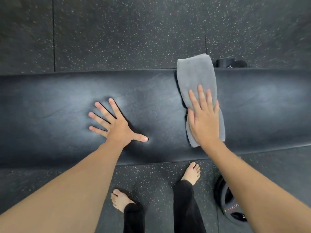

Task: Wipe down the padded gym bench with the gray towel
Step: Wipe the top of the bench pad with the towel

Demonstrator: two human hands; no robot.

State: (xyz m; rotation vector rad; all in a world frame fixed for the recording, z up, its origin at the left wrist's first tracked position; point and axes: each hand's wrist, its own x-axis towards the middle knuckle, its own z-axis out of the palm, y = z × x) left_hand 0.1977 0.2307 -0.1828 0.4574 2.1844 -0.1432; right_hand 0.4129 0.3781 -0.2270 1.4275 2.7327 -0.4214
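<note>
From where I watch, the risk is plain: my right hand lies flat and open on the folded gray terry towel, pinning it by pressure alone and gripping nothing — a fast stroke could leave the cloth bunching or sliding out from under the palm. The towel's far end hangs just over the back edge of the long black padded gym bench, so a push that way might tip it off onto the speckled dark rubber floor. My left hand is spread open, fingers splayed, pressing the pad beside the towel's path; I judge that leaning harder there could shift the bench. A black weight plate sits near my bare right foot — a stubbing hazard. The towel lies across the bench right of centre, soft, thick and seemingly dry, though the blur makes that hard to confirm.
</note>
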